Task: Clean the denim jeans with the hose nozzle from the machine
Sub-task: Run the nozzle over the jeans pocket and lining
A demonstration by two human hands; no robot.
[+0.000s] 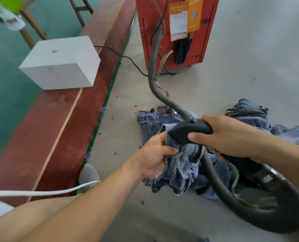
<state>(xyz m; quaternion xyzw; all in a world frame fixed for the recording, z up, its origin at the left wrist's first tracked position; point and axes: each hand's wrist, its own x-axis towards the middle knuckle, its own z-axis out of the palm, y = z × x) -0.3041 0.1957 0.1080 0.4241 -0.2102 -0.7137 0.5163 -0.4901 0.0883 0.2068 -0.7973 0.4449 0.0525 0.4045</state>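
So the right hand (pixel 227 135) is wrapped around the black hose nozzle (pixel 188 131), thumb along the near side, with the wide mouth of the nozzle pointing left and sitting right up against the denim. The left hand (pixel 154 156) has a bunched fold of the jeans (pixel 178 165) pinched between thumb and fingers, lifting that bit up to meet the nozzle, so the 2 hands are close together with just the fabric and nozzle tip between them. The rest of the jeans is crumpled on the grey concrete floor (pixel 241 67), waistband end lying flat toward the far side. More denim is heaped in a pile (pixel 249 110) behind the right hand. The ribbed grey hose (pixel 154 58) runs from the red machine (pixel 176 30) at the top, down to the nozzle, and another stretch loops round on the floor at the lower right. Off to the left there's a white block (pixel 61 63) on a red strip of floor
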